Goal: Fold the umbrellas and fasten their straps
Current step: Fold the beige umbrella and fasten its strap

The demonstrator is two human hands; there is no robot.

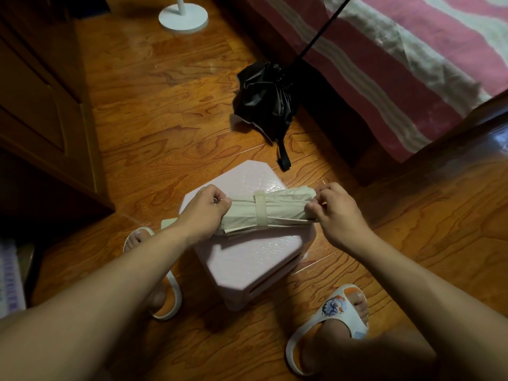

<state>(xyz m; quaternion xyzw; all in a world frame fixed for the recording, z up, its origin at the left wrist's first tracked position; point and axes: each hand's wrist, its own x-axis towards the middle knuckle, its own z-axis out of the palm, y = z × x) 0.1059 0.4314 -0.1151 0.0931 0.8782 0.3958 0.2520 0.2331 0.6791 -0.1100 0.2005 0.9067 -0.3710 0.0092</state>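
Note:
A folded beige umbrella [277,209] lies across a pink plastic stool [247,259], with its strap [260,210] wrapped around the middle. My left hand [204,213] grips the umbrella's left end, fingers curled round it. My right hand [335,213] pinches its right end. A black umbrella [265,97] lies crumpled and unfolded on the wooden floor beyond the stool, its shaft [324,28] extended toward the bed and its loose strap [283,155] trailing toward the stool.
A bed with a red and white striped cover [412,59] fills the right. Along the left runs a wooden cabinet [41,105]. A white round stand base [183,17] sits at the far floor. My feet in slippers [338,320] flank the stool.

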